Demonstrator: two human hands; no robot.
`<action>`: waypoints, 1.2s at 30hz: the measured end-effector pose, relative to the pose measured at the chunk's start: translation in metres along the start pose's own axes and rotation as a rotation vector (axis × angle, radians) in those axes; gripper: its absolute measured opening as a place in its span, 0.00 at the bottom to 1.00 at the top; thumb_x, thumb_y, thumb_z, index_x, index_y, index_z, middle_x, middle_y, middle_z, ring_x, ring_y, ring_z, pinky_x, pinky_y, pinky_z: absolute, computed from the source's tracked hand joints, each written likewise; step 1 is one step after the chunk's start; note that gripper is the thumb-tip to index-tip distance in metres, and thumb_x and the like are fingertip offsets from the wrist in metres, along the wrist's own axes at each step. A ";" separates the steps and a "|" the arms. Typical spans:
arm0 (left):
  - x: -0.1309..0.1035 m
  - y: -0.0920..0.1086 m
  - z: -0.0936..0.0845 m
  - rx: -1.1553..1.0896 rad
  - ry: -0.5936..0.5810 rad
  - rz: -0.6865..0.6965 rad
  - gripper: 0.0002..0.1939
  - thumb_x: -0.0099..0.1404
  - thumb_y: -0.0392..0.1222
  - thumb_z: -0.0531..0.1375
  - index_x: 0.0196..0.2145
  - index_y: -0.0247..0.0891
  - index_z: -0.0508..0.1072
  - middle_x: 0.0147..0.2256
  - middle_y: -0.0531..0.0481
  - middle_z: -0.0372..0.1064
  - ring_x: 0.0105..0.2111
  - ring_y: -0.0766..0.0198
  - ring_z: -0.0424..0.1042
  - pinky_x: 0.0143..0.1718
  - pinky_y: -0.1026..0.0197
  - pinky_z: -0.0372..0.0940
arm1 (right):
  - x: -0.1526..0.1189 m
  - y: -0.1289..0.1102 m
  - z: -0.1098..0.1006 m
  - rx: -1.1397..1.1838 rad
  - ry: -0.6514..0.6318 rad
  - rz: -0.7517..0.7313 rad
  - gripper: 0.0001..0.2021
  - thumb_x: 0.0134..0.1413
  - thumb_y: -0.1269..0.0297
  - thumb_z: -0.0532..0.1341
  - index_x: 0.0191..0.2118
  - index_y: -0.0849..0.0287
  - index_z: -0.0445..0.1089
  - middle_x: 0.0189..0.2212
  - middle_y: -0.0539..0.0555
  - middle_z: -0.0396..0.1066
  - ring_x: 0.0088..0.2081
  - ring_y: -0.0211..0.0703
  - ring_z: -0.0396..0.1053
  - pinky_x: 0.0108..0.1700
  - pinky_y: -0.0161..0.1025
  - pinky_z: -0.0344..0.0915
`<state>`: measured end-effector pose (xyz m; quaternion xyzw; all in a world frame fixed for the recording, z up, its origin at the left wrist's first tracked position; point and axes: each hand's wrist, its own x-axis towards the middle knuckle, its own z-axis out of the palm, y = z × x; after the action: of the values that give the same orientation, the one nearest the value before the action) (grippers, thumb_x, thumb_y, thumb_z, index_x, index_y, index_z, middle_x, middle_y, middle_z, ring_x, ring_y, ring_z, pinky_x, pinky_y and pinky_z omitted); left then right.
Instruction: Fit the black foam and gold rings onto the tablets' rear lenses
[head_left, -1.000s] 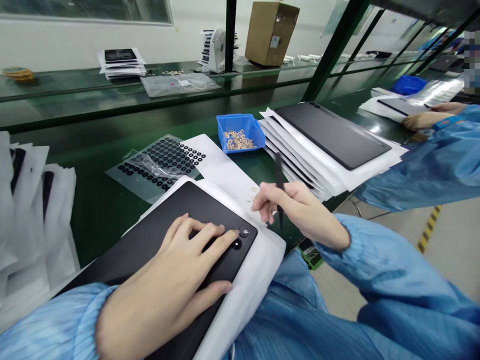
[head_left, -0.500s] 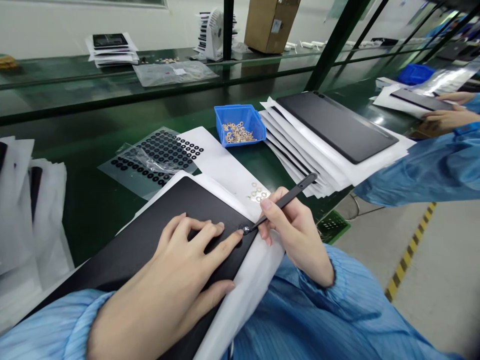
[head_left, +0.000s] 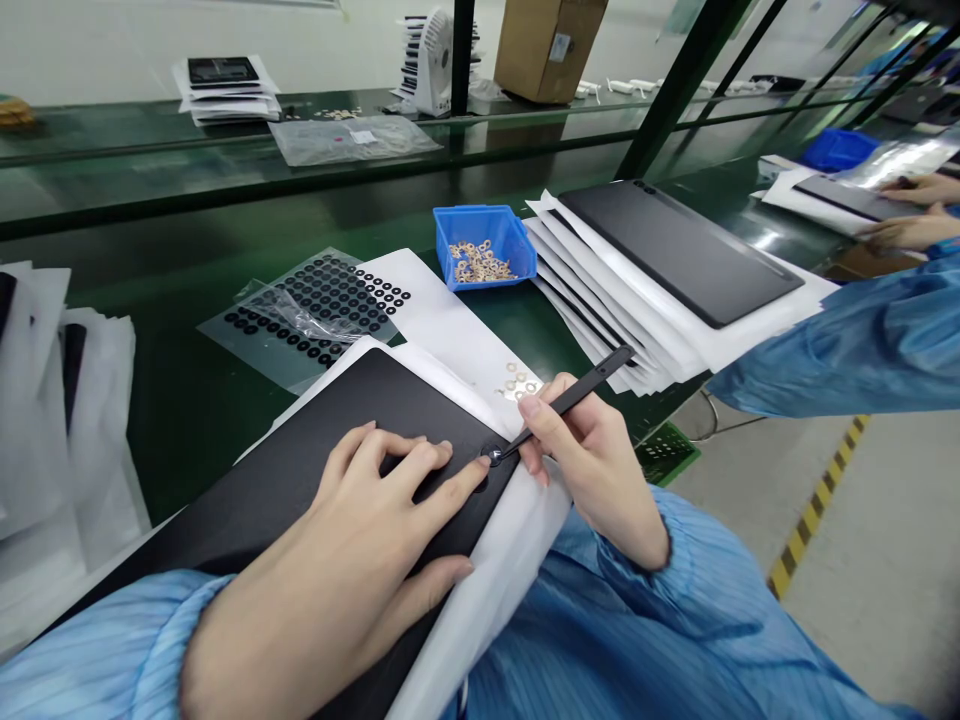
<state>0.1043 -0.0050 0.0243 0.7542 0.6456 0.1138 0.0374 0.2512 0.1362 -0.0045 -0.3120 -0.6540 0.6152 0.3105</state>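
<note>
Where the green bench (head_left: pixel 180 400) begins at far left, as I see it from the floor, white wrapping sheets (head_left: pixel 56 450) stand bunched, with dark edges showing between them. Above, on the back shelf (head_left: pixel 127 160), sits a small stack of white sheets (head_left: pixel 229 108) topped by a dark piece. Next comes a clear film (head_left: pixel 277 350) carrying rows of black rings (head_left: pixel 330 295); it partly overlaps a white paper (head_left: pixel 442 320). In front lies the black panel (head_left: pixel 382 400), slanting across white wrapping (head_left: pixel 465 600) at the person's lap. The left hand (head_left: pixel 352 540) is spread on it, palm down and fingers slightly bent, gripping nothing, the index fingertip right beside a round lens (head_left: pixel 494 455) near the panel's corner. Further back is a blue bin (head_left: pixel 486 222) of pale rings (head_left: pixel 480 262). A few loose rings (head_left: pixel 519 382) rest on the white paper, just behind the right hand (head_left: pixel 600 450). That hand pinches a slim black tool (head_left: pixel 581 392), its lower tip at the lens and its other end pointing up to the right. Beyond lies a pile of white sheets (head_left: pixel 622 310) with a dark grey panel (head_left: pixel 682 250) on top. At far right, a co-worker's hands (head_left: pixel 911 210) are at another flat panel (head_left: pixel 847 197).
</note>
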 end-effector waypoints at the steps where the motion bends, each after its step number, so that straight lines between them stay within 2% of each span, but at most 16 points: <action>1: 0.000 0.000 0.000 0.008 0.007 0.005 0.22 0.65 0.46 0.54 0.57 0.46 0.65 0.46 0.44 0.70 0.42 0.50 0.65 0.47 0.45 0.61 | 0.000 0.000 0.000 0.000 -0.002 -0.001 0.19 0.52 0.49 0.61 0.25 0.58 0.56 0.13 0.45 0.60 0.13 0.30 0.58 0.15 0.30 0.55; 6: 0.001 0.003 0.003 0.055 0.062 0.036 0.21 0.66 0.45 0.53 0.55 0.42 0.67 0.44 0.43 0.70 0.41 0.49 0.65 0.44 0.45 0.62 | 0.000 -0.002 -0.001 0.002 -0.007 -0.002 0.19 0.52 0.49 0.61 0.25 0.58 0.57 0.13 0.44 0.60 0.13 0.30 0.58 0.17 0.29 0.57; 11: 0.000 0.007 0.001 0.056 0.048 0.018 0.20 0.65 0.41 0.54 0.55 0.41 0.66 0.45 0.43 0.69 0.41 0.49 0.64 0.43 0.45 0.62 | 0.000 -0.002 0.000 -0.013 -0.014 -0.018 0.18 0.53 0.51 0.60 0.25 0.59 0.57 0.12 0.44 0.59 0.13 0.29 0.57 0.17 0.28 0.55; 23: 0.000 0.005 0.001 0.049 0.057 0.037 0.22 0.63 0.42 0.58 0.55 0.39 0.66 0.44 0.42 0.69 0.40 0.48 0.64 0.40 0.46 0.61 | 0.001 -0.002 -0.001 0.018 -0.017 -0.002 0.18 0.53 0.51 0.61 0.26 0.59 0.57 0.13 0.44 0.60 0.13 0.30 0.58 0.17 0.28 0.56; 36: 0.001 0.006 0.001 0.054 0.075 0.049 0.22 0.63 0.41 0.58 0.54 0.37 0.66 0.43 0.41 0.68 0.40 0.48 0.63 0.39 0.46 0.61 | 0.001 -0.005 0.001 -0.019 -0.023 -0.004 0.18 0.53 0.51 0.61 0.25 0.59 0.58 0.12 0.44 0.60 0.13 0.30 0.57 0.16 0.28 0.55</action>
<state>0.1104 -0.0051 0.0247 0.7658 0.6306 0.1256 -0.0101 0.2500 0.1362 0.0004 -0.3066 -0.6640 0.6119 0.3010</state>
